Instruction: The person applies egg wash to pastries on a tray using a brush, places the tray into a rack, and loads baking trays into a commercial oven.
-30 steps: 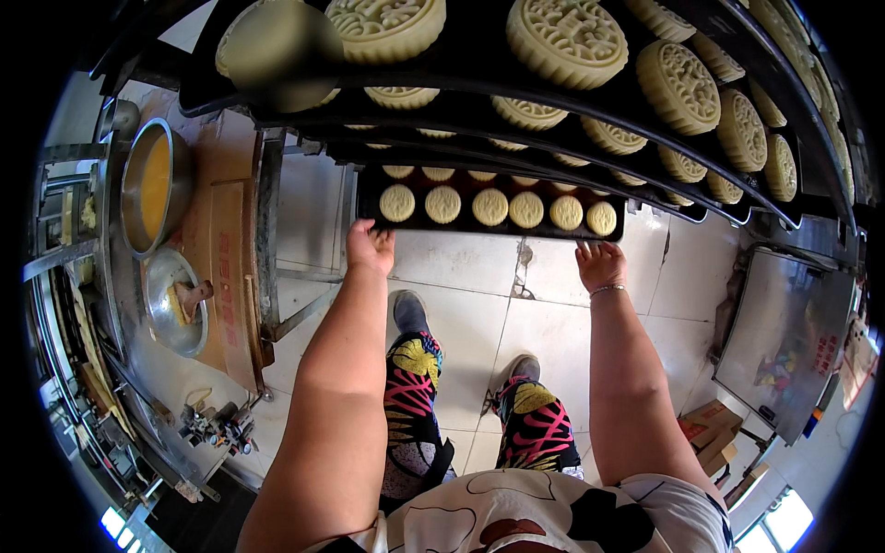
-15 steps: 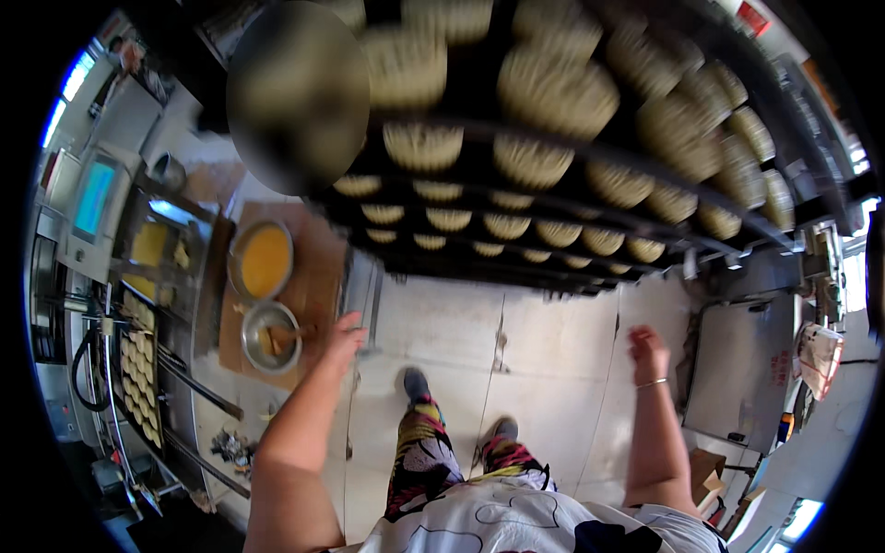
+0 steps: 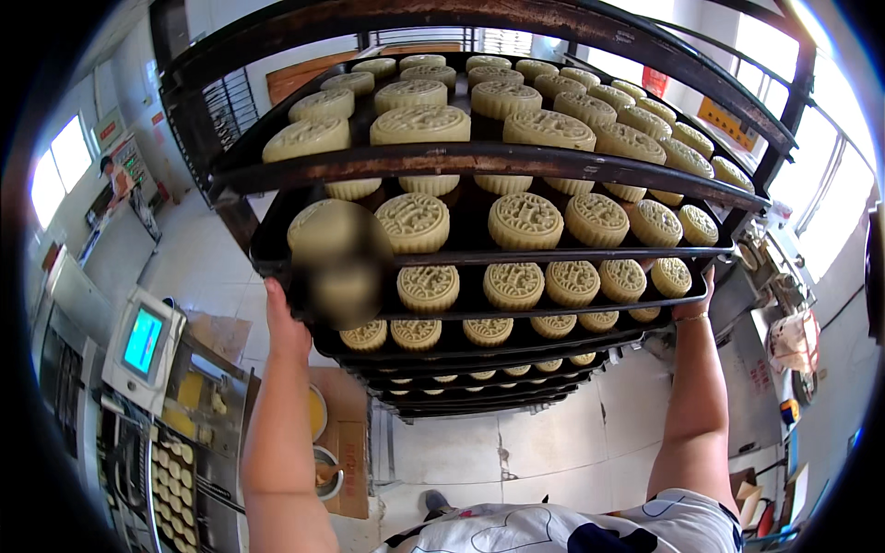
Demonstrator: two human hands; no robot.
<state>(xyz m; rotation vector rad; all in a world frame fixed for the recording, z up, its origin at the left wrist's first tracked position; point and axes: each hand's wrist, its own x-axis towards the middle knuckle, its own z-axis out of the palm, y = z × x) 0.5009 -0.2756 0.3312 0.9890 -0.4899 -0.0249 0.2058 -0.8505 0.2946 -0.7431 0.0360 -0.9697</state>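
Observation:
Round, patterned mooncakes (image 3: pixel 525 221) sit in rows on black baking trays stacked in a dark metal rack (image 3: pixel 461 163) in front of me. My left hand (image 3: pixel 288 318) is at the left end of a lower tray (image 3: pixel 599 308), thumb up, its other fingers hidden by the tray. At the right end of the same tray, my right hand (image 3: pixel 693 302) closes around the edge, a bracelet on the wrist. Both arms are stretched forward. A blurred oval patch covers some mooncakes on the left.
To the left stands a machine with a lit screen (image 3: pixel 143 338), beside a tray of pale dough pieces (image 3: pixel 175 488). Two metal bowls (image 3: pixel 328 472) rest on cardboard (image 3: pixel 350 452) by my left arm. A person (image 3: pixel 120 184) stands far left. Steel equipment (image 3: pixel 737 387) is on the right.
My view has tilted up toward the rack, so its upper trays show. Both hands, previously free and low at my sides, have risen to the two ends of a tray.

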